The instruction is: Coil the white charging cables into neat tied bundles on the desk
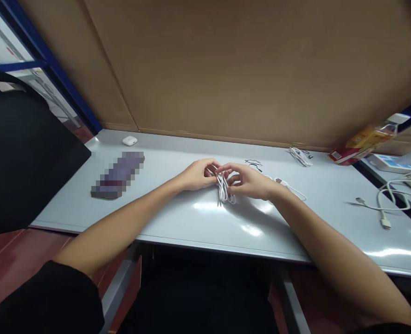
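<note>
A white cable [222, 189], folded into a small bundle, is between my hands over the middle of the table. My left hand [200, 175] grips the bundle's upper left side with fingers curled. From the right, my right hand [249, 182] has its thumb and fingers bent around the same bundle. The fingertips overlap at the top, so what they pinch there is partly hidden. Behind my right wrist lies another white cable [293, 189], partly covered by the arm. Several thin black ties [254, 163] rest just beyond my right hand.
A coiled white cable [300, 157] lies toward the back, near a tilted bottle [365, 141]. Loose white cables [393, 204] spread over the right side. At the left are a white earbud case [130, 140] and a pixelated phone-shaped object [118, 175]. A brown panel [226, 69] borders the back.
</note>
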Available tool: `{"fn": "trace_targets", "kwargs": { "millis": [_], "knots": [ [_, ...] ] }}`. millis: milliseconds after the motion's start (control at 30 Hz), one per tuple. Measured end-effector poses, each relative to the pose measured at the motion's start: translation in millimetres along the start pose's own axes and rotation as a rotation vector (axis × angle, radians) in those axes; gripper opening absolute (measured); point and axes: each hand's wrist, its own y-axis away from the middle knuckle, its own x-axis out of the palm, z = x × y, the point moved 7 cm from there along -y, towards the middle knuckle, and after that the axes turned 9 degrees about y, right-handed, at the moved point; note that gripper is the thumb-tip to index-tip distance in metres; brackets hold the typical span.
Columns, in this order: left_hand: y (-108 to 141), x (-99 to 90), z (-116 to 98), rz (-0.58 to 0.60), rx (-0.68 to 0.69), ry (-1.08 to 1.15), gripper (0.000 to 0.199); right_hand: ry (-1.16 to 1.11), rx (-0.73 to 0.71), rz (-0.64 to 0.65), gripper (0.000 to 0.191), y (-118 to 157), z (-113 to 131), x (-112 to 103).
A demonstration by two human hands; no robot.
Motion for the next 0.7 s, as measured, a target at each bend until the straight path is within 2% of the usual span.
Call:
{"fn": "trace_targets", "kwargs": {
  "millis": [167,267,367,500,700],
  "knots": [
    [0,-1.4,-1,0.008,-0.009,0.053,0.036,-0.067,0.003,0.025,0.059,2,2,-3],
    [1,-1.5,-4,0.067,-0.001,0.027,0.04,-0.058,0.048,0.017,0.055,4,4,-6],
    [3,-0.3,-6,0.131,0.007,-0.034,0.045,-0.016,0.094,0.022,0.053,6,5,-8],
    [5,-2.6,-7,0.155,0.018,-0.129,0.052,0.045,0.12,0.049,0.053,6,0,-13],
    [7,-16.5,-8,0.174,-0.052,-0.125,0.064,0.242,0.188,-0.01,0.052,10,-15,-35]
  ]
}}
